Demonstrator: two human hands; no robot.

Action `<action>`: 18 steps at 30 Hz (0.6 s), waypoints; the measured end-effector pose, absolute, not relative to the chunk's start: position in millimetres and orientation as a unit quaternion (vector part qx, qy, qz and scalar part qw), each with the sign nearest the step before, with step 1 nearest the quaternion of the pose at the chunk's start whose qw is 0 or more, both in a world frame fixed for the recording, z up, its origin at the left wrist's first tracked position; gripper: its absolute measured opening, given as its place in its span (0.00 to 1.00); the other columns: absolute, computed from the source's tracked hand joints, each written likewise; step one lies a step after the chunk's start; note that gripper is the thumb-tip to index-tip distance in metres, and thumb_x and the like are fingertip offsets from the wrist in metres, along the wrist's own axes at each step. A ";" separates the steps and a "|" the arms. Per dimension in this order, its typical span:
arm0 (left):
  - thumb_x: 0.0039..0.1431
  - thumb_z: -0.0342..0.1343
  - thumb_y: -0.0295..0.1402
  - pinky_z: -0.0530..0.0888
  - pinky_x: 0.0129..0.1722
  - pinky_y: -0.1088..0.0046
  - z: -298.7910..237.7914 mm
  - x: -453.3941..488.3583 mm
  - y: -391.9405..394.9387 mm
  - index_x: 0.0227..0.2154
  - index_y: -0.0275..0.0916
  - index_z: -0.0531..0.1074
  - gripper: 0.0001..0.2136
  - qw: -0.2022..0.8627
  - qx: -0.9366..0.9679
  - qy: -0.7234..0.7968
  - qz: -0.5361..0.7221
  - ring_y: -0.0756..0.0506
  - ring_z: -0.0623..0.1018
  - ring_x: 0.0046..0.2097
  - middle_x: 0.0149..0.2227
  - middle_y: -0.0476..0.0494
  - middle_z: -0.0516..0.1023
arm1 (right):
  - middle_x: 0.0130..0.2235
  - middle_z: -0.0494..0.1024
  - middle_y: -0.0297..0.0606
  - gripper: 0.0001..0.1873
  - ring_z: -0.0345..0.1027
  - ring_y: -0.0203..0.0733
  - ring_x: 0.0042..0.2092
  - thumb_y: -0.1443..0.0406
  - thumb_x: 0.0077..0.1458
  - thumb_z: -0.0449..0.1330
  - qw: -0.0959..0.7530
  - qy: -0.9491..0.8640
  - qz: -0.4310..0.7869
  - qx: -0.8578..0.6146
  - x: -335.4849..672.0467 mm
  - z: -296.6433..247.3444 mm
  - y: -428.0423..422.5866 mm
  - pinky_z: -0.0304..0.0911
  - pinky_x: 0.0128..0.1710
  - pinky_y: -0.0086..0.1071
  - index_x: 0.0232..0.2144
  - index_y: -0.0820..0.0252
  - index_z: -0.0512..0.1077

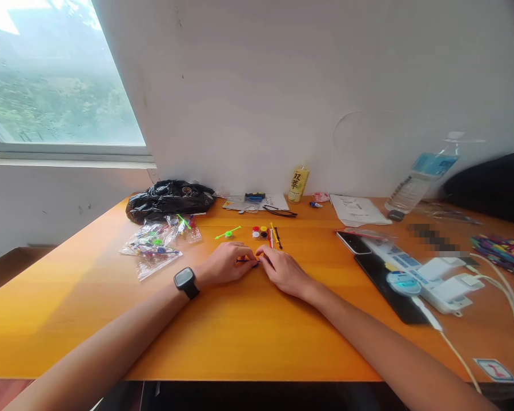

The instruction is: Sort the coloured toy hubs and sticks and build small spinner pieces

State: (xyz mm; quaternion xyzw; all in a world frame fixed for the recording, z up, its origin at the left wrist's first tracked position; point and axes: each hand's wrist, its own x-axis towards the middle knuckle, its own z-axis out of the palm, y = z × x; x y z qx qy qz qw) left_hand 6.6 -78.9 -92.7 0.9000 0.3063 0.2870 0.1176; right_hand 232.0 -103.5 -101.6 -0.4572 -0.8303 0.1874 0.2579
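Observation:
My left hand [226,264] and my right hand [283,270] meet fingertip to fingertip low over the middle of the wooden table. Between them is a thin blue plastic stick [241,261], pinched by both; my fingers hide most of it. Just beyond my hands stands a cluster of small round pieces [259,232] in red, yellow, black and white. Right of the cluster lie several thin sticks [276,235] in yellow, black, red and white. To the left, a green stick with a round green hub [228,234] rests on the table.
Clear plastic bags of colourful small parts [156,242] lie at left, before a black plastic bag [169,200]. A yellow bottle [298,185] stands near the wall. On the right are a phone [353,243], a power strip [415,274] with cables, and a tilted water bottle [422,182].

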 end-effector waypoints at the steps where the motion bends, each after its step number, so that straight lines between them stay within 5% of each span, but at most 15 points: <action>1: 0.67 0.60 0.31 0.74 0.41 0.70 -92.1 6.7 -78.4 0.35 0.42 0.80 0.06 0.121 0.901 0.307 0.281 0.46 0.80 0.36 0.35 0.46 0.84 | 0.45 0.83 0.41 0.11 0.76 0.46 0.44 0.64 0.72 0.50 0.259 -0.830 0.186 -0.457 232.0 -102.6 -103.2 0.61 0.43 0.35 0.49 0.55 0.72; 12: 0.69 0.57 0.32 0.72 0.40 0.68 -92.8 10.9 -82.0 0.32 0.42 0.76 0.08 0.108 0.906 0.294 0.284 0.45 0.79 0.38 0.34 0.45 0.81 | 0.40 0.81 0.39 0.09 0.74 0.45 0.39 0.63 0.70 0.53 0.291 -0.818 0.193 -0.457 231.0 -106.1 -106.5 0.61 0.39 0.34 0.46 0.54 0.73; 18: 0.72 0.54 0.37 0.74 0.43 0.66 -87.8 5.4 -86.0 0.45 0.43 0.75 0.07 0.137 0.875 0.346 0.311 0.43 0.80 0.42 0.41 0.45 0.83 | 0.30 0.72 0.32 0.14 0.59 0.37 0.27 0.53 0.69 0.56 0.388 -0.747 0.262 -0.473 233.9 -102.4 -105.4 0.56 0.30 0.33 0.40 0.56 0.73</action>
